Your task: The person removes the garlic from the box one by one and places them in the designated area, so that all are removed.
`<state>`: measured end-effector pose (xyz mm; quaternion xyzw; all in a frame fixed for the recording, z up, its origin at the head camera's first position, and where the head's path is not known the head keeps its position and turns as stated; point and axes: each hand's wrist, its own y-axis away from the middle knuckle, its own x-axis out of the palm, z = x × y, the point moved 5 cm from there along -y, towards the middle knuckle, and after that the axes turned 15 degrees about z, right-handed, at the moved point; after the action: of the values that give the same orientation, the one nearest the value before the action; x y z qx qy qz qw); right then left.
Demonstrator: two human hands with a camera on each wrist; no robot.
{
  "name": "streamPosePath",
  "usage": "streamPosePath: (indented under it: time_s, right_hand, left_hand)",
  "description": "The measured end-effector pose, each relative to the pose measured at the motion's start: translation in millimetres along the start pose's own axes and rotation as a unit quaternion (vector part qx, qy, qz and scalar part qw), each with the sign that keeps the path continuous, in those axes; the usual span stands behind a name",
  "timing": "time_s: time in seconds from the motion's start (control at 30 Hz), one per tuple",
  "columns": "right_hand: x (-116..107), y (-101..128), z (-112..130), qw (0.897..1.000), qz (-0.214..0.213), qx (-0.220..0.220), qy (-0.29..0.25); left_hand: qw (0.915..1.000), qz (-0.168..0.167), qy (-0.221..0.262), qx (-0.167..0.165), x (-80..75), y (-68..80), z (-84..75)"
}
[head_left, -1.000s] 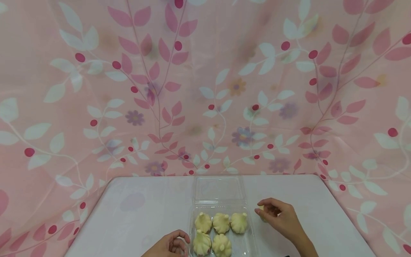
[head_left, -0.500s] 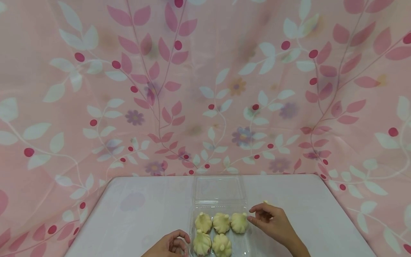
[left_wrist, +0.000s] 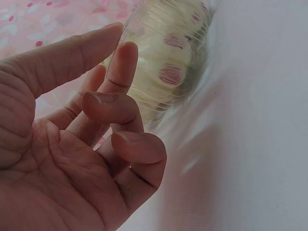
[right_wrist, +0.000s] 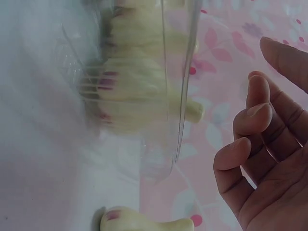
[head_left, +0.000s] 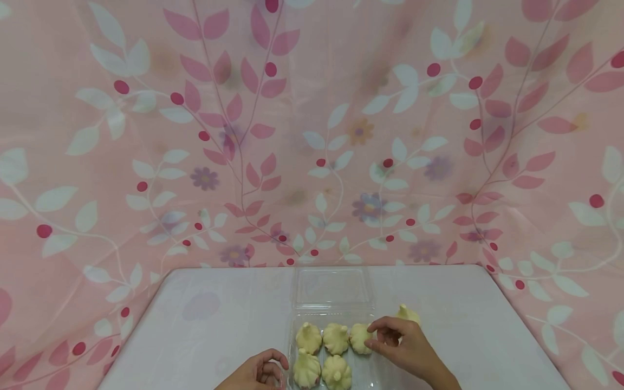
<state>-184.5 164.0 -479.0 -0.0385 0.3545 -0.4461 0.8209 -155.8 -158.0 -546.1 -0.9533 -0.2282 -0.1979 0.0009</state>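
Probably unloading: right hand [head_left: 407, 345], fingers loosely curved, pinching nothing, hangs by corner bulb [head_left: 358, 339], far right of container [head_left: 366, 372]; loose bulb [head_left: 408, 314] on worktop [head_left: 224, 319] past right edge; left hand [head_left: 258, 371] half-curled near left edge; next wants pinch and lift.

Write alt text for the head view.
An open clear box of five garlic bulbs sits on a white table, a left hand beside it. A right hand hovers by the rightmost bulb; another bulb lies behind that hand.
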Motion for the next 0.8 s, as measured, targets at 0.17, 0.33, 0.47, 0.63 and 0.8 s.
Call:
streamPosePath:
  time_s: [0.17,0.33,0.47,0.63,0.8]
  right_hand:
    - [9,-2,3,0.999,0.026,-0.02,-0.012]
    - [15,-4,4,0.998,0.041,-0.039,-0.02]
    - [21,-4,6,0.997,0.052,-0.05,-0.027]
    - [30,-4,7,0.995,0.067,-0.074,-0.031]
    - [37,-5,9,0.994,0.091,-0.055,-0.038]
  left_hand:
    - [1.0,0.003,0.002,0.005,0.2,-0.3,0.1]
    - [0.9999,0.005,0.008,0.008,1.2,-0.5,-0.2]
    - [0.9999,0.005,0.005,0.01,1.6,-0.4,-1.0]
    - [0.9998,0.01,0.008,0.015,2.1,0.0,-1.1]
    - [0.9996,0.012,0.011,0.022,1.0,0.0,1.4]
